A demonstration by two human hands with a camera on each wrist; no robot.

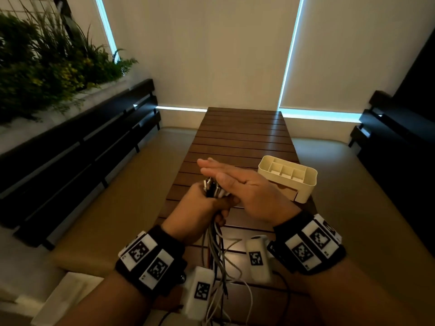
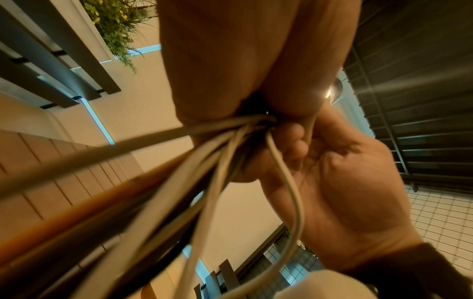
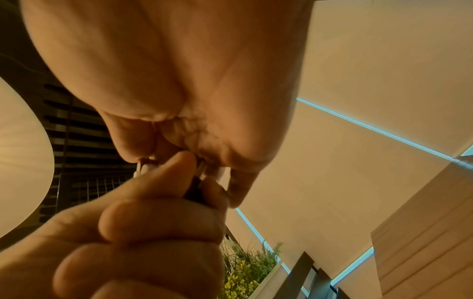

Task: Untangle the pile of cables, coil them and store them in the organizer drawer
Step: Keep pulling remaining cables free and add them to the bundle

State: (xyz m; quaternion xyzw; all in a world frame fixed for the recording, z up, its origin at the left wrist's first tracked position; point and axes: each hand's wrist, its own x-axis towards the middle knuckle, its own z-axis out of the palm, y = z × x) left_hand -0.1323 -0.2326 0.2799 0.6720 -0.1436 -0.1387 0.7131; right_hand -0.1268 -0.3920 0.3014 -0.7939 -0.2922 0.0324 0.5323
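My left hand (image 1: 207, 203) grips a bundle of white, grey and black cables (image 1: 217, 250) in a fist. The connector ends (image 1: 211, 188) stick up out of it and the rest hangs down toward the table's near edge. My right hand (image 1: 237, 182) lies flat with straight fingers, its palm resting on top of the connector ends. In the left wrist view the cables (image 2: 225, 157) fan out below the left hand (image 2: 230, 60), beside the right hand (image 2: 353, 192). The right wrist view shows the right hand (image 3: 179, 70) over the left hand (image 3: 153, 232) and the connector ends (image 3: 145, 168). The cream organizer (image 1: 306, 184) stands to the right.
A long slatted wooden table (image 1: 240, 137) runs away from me. Cushioned benches with dark slatted backs (image 1: 82, 142) flank it on both sides. A planter of green plants (image 1: 47, 67) sits behind the left bench. Something white (image 1: 70, 295) lies at the lower left.
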